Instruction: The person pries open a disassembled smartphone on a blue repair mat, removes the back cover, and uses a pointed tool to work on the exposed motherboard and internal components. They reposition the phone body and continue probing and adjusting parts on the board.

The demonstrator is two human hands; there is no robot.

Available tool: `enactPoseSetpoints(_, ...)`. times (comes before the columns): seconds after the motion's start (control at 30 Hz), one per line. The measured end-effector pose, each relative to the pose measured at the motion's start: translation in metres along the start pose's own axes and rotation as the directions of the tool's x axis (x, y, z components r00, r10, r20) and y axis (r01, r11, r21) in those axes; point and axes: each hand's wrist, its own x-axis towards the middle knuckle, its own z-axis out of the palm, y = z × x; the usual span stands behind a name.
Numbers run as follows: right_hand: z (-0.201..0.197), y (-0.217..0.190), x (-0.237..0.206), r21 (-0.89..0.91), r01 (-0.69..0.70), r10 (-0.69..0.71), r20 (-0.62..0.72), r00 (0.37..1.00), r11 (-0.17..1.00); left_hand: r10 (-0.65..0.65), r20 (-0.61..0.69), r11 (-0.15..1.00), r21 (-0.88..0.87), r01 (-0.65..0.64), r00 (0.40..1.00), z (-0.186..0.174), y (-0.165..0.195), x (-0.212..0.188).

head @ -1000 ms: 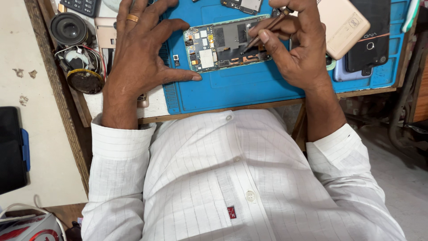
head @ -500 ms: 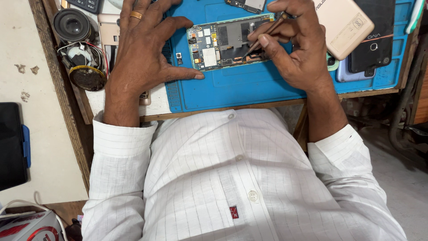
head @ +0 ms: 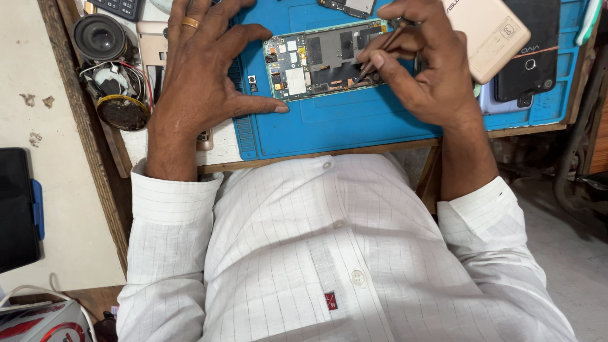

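- An opened phone [head: 324, 58], its back off and its circuit board bared, is laid flat on the far part of a blue work mat [head: 354, 123]; it is steadied from the left by the left hand [head: 202, 76], whose fingers are spread wide, with the thumb pressed on the mat just near of the phone's corner.
- A thin metal tool [head: 379, 52] is pinched between the thumb and fingers of the right hand [head: 430, 69], and its tip is set on the right part of the board.
- A slip of the tip could be expected if too much force were put on it: a small part or a flat cable might be scratched or torn.
- The phone could be shifted under the tool, since it is braced at one end only.
- A tiny dark part [head: 253, 80] lying loose on the mat just left of the phone could be brushed off and lost.
- The mat is laid on a worn wooden bench [head: 88, 126]. At the far left, a round speaker [head: 100, 38] and a wired part [head: 117, 88] are crowded together; at the far right, a beige phone [head: 491, 31] and a black phone [head: 529, 60] are stacked.
- A pale floor is seen at the left, with a dark flat case [head: 18, 209] lying on it.
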Motion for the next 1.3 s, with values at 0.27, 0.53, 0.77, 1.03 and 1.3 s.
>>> enactPoseSetpoints(0.27,-0.006,0.002,0.001,0.012,0.029,-0.029,-0.051,0.998,1.0,0.018,-0.004,1.0,0.007,-0.018,1.0,-0.001,0.001,0.0)
enactPoseSetpoints(0.53,-0.001,0.003,0.0,-0.052,0.038,-0.041,-0.05,0.998,0.998,0.002,0.019,1.0,-0.003,-0.002,1.0,-0.001,0.002,0.001)
enactPoseSetpoints(0.77,-0.001,0.001,-0.002,-0.001,0.007,-0.007,0.001,1.0,1.0,-0.006,0.019,1.0,-0.015,0.006,1.0,-0.001,0.003,0.001)
enactPoseSetpoints(1.03,0.0,0.001,0.002,0.096,0.037,-0.026,-0.107,0.994,0.995,-0.005,0.019,1.0,-0.016,0.005,1.0,-0.001,0.002,0.001)
enactPoseSetpoints(1.3,0.003,0.004,-0.001,0.036,0.045,-0.041,-0.099,0.994,0.998,-0.016,0.033,1.0,-0.021,0.016,0.999,-0.001,0.002,0.001)
